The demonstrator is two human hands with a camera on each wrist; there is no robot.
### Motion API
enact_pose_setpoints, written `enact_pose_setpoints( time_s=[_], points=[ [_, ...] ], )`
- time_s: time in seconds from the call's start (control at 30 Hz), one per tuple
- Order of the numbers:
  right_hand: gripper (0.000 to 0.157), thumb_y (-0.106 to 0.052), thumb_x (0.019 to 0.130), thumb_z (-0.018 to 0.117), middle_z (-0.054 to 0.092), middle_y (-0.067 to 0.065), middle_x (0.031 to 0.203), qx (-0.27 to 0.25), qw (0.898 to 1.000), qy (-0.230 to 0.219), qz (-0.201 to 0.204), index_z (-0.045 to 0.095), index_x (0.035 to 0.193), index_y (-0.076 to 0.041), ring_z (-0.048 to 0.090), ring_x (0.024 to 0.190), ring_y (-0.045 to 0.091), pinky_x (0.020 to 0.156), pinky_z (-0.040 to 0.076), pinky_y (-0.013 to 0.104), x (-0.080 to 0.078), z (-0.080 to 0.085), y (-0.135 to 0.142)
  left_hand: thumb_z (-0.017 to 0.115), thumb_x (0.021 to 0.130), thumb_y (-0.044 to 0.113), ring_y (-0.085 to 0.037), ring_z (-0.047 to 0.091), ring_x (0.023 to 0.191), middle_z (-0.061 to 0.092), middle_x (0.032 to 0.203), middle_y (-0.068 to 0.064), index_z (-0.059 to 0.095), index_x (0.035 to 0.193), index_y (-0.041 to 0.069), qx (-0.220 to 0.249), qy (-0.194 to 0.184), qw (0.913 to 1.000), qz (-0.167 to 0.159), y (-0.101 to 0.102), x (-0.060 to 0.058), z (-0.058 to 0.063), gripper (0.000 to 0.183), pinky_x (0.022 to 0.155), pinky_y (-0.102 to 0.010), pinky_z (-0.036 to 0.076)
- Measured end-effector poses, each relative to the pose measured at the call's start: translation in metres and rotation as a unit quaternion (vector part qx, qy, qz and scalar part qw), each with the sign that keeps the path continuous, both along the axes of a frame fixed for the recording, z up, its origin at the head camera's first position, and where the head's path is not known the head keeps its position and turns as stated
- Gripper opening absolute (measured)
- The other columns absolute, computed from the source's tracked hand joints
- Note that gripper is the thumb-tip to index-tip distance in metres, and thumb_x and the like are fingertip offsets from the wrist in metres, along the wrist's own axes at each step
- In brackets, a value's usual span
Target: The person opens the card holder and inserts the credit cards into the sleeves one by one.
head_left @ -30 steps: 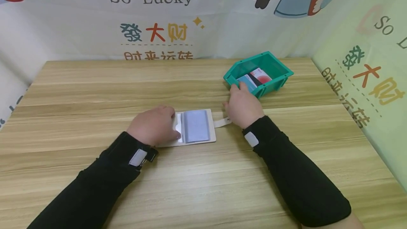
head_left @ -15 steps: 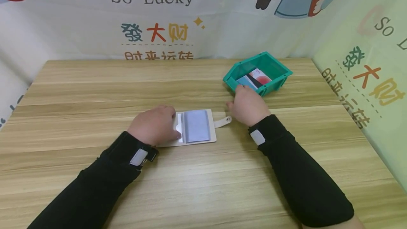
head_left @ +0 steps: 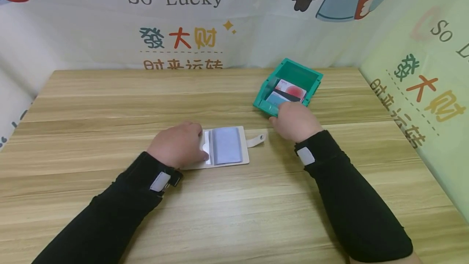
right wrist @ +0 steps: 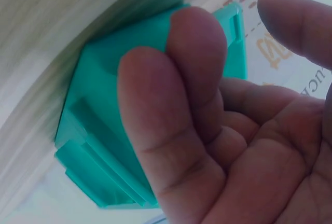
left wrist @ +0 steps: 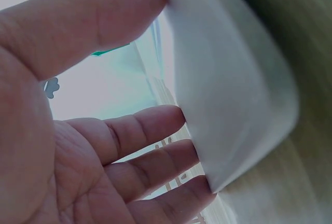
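A white card holder (head_left: 226, 146) lies spread on the wooden table, its clear sleeves facing up and its snap strap (head_left: 255, 140) pointing right. My left hand (head_left: 176, 145) rests on its left part; in the left wrist view the thumb and straight fingertips touch the white cover (left wrist: 228, 79). Farther right, my right hand (head_left: 297, 121) is at the front corner of a green storage bin (head_left: 311, 77), with curled fingers against it. The right wrist view has the bin's green outside behind the bent fingers and the thumb apart; the foremost fingertips are hidden there.
Inside the bin lie several cards (head_left: 291, 90), one with a pink-red circle and one blue. A printed cloth (head_left: 253, 36) hangs behind the wooden table (head_left: 234, 215) and along its right side.
The green bin has turned and shifted left, its front lip now facing more toward me. My right hand has moved a little right along with its corner. The left hand and card holder stay put.
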State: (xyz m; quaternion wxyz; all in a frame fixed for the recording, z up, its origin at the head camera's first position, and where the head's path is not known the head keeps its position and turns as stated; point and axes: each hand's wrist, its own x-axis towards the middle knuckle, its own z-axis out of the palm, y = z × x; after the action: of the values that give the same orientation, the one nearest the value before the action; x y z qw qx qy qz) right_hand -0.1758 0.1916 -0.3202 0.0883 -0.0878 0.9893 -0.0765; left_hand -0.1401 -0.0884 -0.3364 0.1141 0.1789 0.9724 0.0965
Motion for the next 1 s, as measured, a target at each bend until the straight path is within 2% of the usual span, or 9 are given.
enact_pose_setpoints(
  time_s=[0.13, 0.2, 0.27, 0.43, 0.5, 0.57, 0.73, 0.9, 1.0],
  points=[
    [0.035, -0.026, 0.094, 0.049, 0.056, 0.011, 0.066, 0.006, 1.0, 0.001, 0.008, 0.058, 0.068, -0.004, 0.053, 0.06, 0.026, 0.059, 0.046, 0.038, 0.0, 0.001, 0.003, 0.075, 0.074, 0.041, -0.021, 0.05, 0.072, 0.055, 0.089, -0.005, 0.058, 0.107, 0.003, -0.002, -0.004, 1.0, -0.001, 0.0, 0.001, 0.001, 0.053, 0.058, -0.036, 0.046],
    [0.034, -0.023, 0.094, 0.049, 0.057, 0.012, 0.068, 0.008, 1.0, 0.01, 0.016, 0.057, 0.068, -0.003, 0.053, 0.06, 0.026, 0.06, 0.047, 0.039, 0.0, 0.002, 0.004, 0.075, 0.074, 0.041, -0.021, 0.05, 0.072, 0.055, 0.089, -0.005, 0.058, 0.106, 0.003, -0.003, -0.005, 1.0, -0.002, 0.0, 0.001, 0.001, 0.053, 0.058, -0.036, 0.045],
    [0.031, -0.021, 0.094, 0.049, 0.059, 0.014, 0.073, 0.003, 1.0, 0.02, 0.016, 0.059, 0.075, 0.0, 0.054, 0.062, 0.027, 0.063, 0.049, 0.04, 0.001, 0.003, 0.005, 0.075, 0.073, 0.042, -0.021, 0.05, 0.072, 0.055, 0.089, -0.005, 0.058, 0.106, 0.003, -0.005, -0.004, 1.0, -0.003, 0.001, 0.002, 0.002, 0.053, 0.058, -0.036, 0.045],
    [0.03, -0.017, 0.094, 0.053, 0.063, 0.021, 0.103, -0.048, 0.997, 0.055, -0.019, 0.06, 0.112, 0.007, 0.056, 0.085, 0.031, 0.079, 0.05, 0.046, -0.002, 0.016, 0.007, 0.075, 0.073, 0.043, -0.021, 0.05, 0.073, 0.055, 0.09, -0.005, 0.058, 0.105, 0.004, -0.008, -0.004, 0.9999, -0.004, 0.002, 0.003, 0.003, 0.053, 0.059, -0.037, 0.046],
    [0.032, -0.014, 0.093, 0.055, 0.062, 0.021, 0.109, -0.062, 0.995, 0.066, -0.029, 0.059, 0.117, 0.006, 0.056, 0.089, 0.03, 0.082, 0.049, 0.047, -0.006, 0.023, 0.008, 0.075, 0.073, 0.043, -0.021, 0.05, 0.074, 0.055, 0.09, -0.005, 0.058, 0.105, 0.004, -0.01, -0.004, 0.9999, -0.004, 0.003, 0.003, 0.003, 0.053, 0.059, -0.038, 0.046],
    [0.029, -0.013, 0.092, 0.056, 0.063, 0.02, 0.108, -0.06, 0.995, 0.074, -0.027, 0.06, 0.116, 0.005, 0.057, 0.089, 0.029, 0.081, 0.05, 0.046, -0.01, 0.029, 0.01, 0.075, 0.073, 0.044, -0.021, 0.05, 0.075, 0.056, 0.092, -0.005, 0.058, 0.106, 0.004, -0.011, -0.002, 0.9999, -0.005, 0.004, 0.003, 0.003, 0.054, 0.06, -0.038, 0.046],
    [0.027, -0.015, 0.09, 0.06, 0.064, 0.016, 0.106, 0.012, 0.997, 0.074, 0.014, 0.064, 0.112, 0.0, 0.057, 0.092, 0.029, 0.084, 0.048, 0.047, -0.027, 0.038, 0.015, 0.075, 0.074, 0.043, -0.021, 0.05, 0.076, 0.056, 0.094, -0.006, 0.058, 0.11, 0.003, -0.013, 0.003, 0.9999, -0.007, 0.004, 0.003, 0.003, 0.056, 0.062, -0.039, 0.047],
    [0.018, -0.022, 0.086, 0.064, 0.064, 0.01, 0.086, 0.083, 0.995, 0.051, 0.032, 0.067, 0.091, -0.005, 0.054, 0.074, 0.026, 0.076, 0.045, 0.047, -0.044, 0.031, 0.017, 0.075, 0.073, 0.042, -0.021, 0.05, 0.075, 0.056, 0.093, -0.005, 0.058, 0.109, 0.003, -0.006, 0.0, 1.0, -0.008, 0.004, 0.002, 0.003, 0.056, 0.06, -0.038, 0.046],
    [0.014, -0.019, 0.086, 0.061, 0.063, 0.009, 0.081, 0.104, 0.993, 0.037, 0.037, 0.064, 0.083, -0.006, 0.052, 0.072, 0.025, 0.073, 0.039, 0.044, -0.05, 0.026, 0.016, 0.076, 0.073, 0.042, -0.021, 0.05, 0.075, 0.056, 0.093, -0.005, 0.058, 0.11, 0.003, -0.002, -0.002, 1.0, -0.008, 0.004, 0.002, 0.002, 0.056, 0.061, -0.038, 0.046]
  ],
)
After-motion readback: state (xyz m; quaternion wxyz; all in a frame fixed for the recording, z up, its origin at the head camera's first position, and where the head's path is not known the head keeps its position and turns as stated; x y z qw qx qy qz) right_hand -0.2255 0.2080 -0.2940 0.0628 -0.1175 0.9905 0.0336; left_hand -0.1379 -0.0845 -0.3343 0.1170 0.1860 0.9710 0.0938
